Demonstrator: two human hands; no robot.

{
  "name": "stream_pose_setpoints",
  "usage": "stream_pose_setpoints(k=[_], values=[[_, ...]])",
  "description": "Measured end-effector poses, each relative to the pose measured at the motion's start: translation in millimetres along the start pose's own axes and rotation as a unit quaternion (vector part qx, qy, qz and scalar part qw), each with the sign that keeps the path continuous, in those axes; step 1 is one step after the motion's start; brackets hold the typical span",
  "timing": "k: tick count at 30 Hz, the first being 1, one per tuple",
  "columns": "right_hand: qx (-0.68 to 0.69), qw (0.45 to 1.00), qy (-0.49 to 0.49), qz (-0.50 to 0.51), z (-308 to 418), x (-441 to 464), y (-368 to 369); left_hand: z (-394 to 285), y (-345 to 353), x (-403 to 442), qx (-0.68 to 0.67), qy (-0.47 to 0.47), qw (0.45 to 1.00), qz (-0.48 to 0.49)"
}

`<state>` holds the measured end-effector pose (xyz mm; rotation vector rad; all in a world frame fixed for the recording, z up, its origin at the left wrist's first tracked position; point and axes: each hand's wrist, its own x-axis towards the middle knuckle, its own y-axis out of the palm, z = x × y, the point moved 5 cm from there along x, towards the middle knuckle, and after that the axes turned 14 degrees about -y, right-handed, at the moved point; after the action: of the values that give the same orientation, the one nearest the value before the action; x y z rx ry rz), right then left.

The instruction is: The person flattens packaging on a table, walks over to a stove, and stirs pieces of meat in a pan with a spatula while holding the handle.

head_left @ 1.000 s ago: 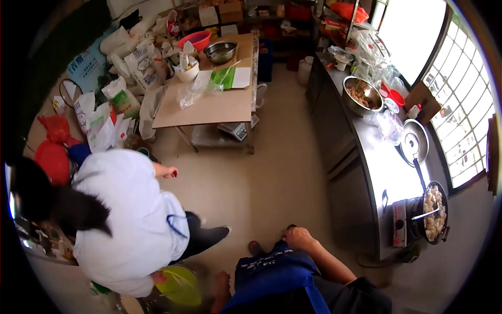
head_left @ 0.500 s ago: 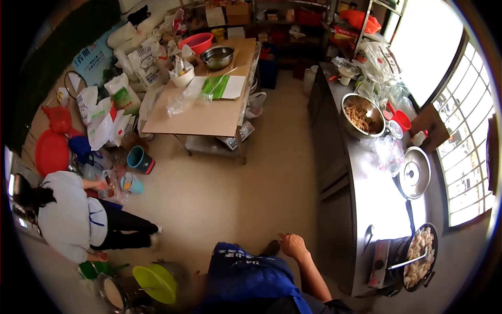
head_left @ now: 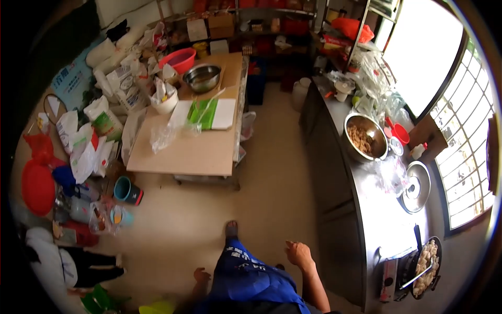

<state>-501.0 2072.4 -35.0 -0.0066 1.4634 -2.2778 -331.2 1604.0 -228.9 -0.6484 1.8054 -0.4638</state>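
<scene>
My right hand (head_left: 299, 254) hangs beside the blue apron (head_left: 251, 272), its fingers loosely bent and somewhat apart, with nothing visible in it. On the apron's other side is my left hand (head_left: 202, 276), small and dim, its fingers slightly spread and holding nothing. Neither hand touches the worktop. At the right, a pan of pale pieces (head_left: 426, 272) sits on a portable stove (head_left: 388, 280), with a metal utensil (head_left: 413, 279) resting in it. Farther up the steel counter (head_left: 374, 209) are a lid (head_left: 415, 187) and a steel bowl of brown pieces (head_left: 361, 138).
A wooden table (head_left: 183, 157) stands ahead with a steel bowl (head_left: 202, 78) and a green packet (head_left: 203, 113). Sacks (head_left: 125, 89), a red basin (head_left: 37, 187) and buckets (head_left: 125, 190) line the left. A person in white (head_left: 49, 261) is at the lower left.
The view has shifted, bringing the table nearer. The other person has moved away toward the lower left edge. My left hand shows more clearly, and one foot now shows in front of the apron.
</scene>
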Motion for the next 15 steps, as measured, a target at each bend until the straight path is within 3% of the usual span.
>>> stream_pose_setpoints(k=[1,2,3,5,8,10,11,13,15], values=[[-0.004,1.0,0.003,-0.013,10,17,-1,-14,-4,18,0.057,0.062,0.996,-0.024],[0.002,1.0,0.011,0.001,23,32,-2,-22,4,75,0.279,0.19,0.941,-0.024],[0.008,1.0,0.017,0.016,35,47,-7,-61,-7,72,0.449,0.334,0.826,-0.069],[0.028,0.999,0.022,-0.005,63,77,-26,-89,-2,108,0.57,0.273,0.774,-0.03],[0.058,0.997,0.023,-0.05,95,118,-48,-169,-15,107,0.579,0.349,0.737,0.014],[0.046,0.995,0.013,-0.091,102,145,-57,-219,-22,145,0.396,0.197,0.895,0.051],[0.043,0.995,0.016,-0.092,106,154,-62,-222,-30,174,0.189,0.014,0.978,0.088],[0.032,0.992,0.018,-0.12,117,165,-75,-268,-26,195,0.092,0.171,0.98,-0.037],[0.041,0.991,0.01,-0.126,122,170,-85,-292,-18,209,0.006,0.126,0.991,-0.048]])
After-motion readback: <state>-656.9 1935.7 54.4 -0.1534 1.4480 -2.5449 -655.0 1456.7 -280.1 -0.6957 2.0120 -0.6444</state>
